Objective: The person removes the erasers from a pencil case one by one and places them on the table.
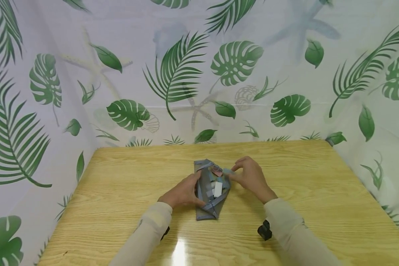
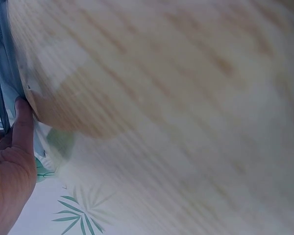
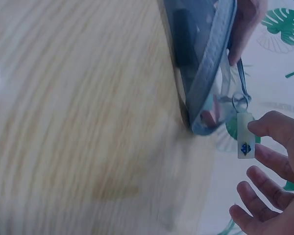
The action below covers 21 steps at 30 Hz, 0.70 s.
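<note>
A grey-blue zip pouch (image 1: 202,214) with a clear window lies on the wooden table. Through the window show a white block (image 1: 218,189) and other small items, too small to name. My left hand (image 1: 185,191) grips the pouch's left side; in the left wrist view its fingers are against the blue fabric (image 2: 1,54). At the far right corner of the pouch, my right hand (image 1: 251,178) pinches a zipper pull. In the right wrist view this zipper pull (image 3: 245,134) is a pale rectangular tag with a blue motif, hanging from a metal ring, between thumb and forefinger.
The wooden table (image 1: 133,170) stretches out around both hands. A white cloth with green leaf prints (image 1: 186,122) hangs behind the table and at its sides. Dark wrist devices sit under both cuffs, the right one (image 1: 265,229) showing more.
</note>
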Each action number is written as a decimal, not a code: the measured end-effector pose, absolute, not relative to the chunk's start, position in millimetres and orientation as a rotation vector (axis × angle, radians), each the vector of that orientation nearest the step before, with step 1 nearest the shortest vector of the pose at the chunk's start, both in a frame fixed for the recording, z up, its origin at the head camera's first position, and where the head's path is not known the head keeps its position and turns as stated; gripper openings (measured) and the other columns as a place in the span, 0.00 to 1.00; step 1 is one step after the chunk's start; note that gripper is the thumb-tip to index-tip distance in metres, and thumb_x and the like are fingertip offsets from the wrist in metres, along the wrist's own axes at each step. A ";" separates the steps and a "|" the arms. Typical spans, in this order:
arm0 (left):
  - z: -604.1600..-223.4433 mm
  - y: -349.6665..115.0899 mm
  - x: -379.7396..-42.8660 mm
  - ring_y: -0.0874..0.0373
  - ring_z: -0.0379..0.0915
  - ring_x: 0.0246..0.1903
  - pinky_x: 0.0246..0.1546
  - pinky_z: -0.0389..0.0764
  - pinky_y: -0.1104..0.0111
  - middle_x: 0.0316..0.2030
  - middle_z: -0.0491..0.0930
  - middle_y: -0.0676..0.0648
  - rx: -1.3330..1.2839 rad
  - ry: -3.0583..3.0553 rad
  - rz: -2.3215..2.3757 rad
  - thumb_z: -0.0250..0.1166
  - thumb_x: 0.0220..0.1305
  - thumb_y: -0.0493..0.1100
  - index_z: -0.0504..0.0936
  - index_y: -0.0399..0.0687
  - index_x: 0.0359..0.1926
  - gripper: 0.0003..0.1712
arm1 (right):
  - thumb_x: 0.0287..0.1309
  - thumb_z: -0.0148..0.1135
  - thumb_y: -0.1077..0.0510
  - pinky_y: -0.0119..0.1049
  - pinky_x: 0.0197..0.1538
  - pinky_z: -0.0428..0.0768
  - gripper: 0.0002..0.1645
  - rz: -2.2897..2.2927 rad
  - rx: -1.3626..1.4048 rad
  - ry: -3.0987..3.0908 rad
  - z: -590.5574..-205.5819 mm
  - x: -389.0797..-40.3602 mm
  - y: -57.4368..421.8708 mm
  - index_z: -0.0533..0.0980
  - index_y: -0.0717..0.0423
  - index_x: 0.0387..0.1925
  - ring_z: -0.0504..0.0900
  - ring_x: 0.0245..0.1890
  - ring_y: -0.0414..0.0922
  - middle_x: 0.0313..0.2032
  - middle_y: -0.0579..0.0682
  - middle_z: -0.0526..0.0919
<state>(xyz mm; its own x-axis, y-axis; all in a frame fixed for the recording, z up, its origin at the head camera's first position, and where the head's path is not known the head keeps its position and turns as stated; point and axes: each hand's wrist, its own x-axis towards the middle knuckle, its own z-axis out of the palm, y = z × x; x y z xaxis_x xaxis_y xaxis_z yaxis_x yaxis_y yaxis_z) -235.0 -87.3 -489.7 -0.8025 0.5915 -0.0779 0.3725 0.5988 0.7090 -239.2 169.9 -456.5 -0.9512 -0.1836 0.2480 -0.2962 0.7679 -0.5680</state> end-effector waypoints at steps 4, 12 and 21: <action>-489.2 -87.7 -234.3 0.43 0.61 0.70 0.67 0.68 0.55 0.72 0.60 0.34 0.771 2.528 1.005 0.82 0.50 0.44 0.46 0.32 0.79 0.67 | 0.53 0.76 0.59 0.60 0.52 0.78 0.12 0.942 0.369 -2.777 -454.3 -241.4 180.2 0.88 0.67 0.33 0.79 0.51 0.61 0.48 0.64 0.83; -488.8 -88.0 -232.8 0.42 0.60 0.70 0.67 0.68 0.54 0.72 0.59 0.33 0.744 2.542 0.982 0.82 0.51 0.45 0.46 0.32 0.79 0.67 | 0.54 0.76 0.62 0.62 0.51 0.77 0.11 0.894 0.347 -2.765 -449.0 -248.0 201.2 0.87 0.69 0.34 0.78 0.51 0.63 0.48 0.67 0.82; -488.0 -88.1 -232.4 0.43 0.62 0.68 0.65 0.70 0.55 0.71 0.60 0.33 0.748 2.541 0.973 0.82 0.51 0.45 0.46 0.33 0.79 0.67 | 0.58 0.72 0.62 0.63 0.53 0.76 0.13 0.860 0.340 -2.760 -450.0 -256.9 221.2 0.86 0.71 0.37 0.77 0.51 0.66 0.49 0.70 0.81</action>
<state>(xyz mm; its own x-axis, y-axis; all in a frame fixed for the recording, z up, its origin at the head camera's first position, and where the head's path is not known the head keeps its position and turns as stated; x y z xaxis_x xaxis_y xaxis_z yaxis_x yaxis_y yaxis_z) -232.4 -88.1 -488.0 -0.8124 0.5735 -0.1050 0.3567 0.6313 0.6886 -256.9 221.2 -450.0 -0.9466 -0.1511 0.2849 -0.2862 0.8007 -0.5262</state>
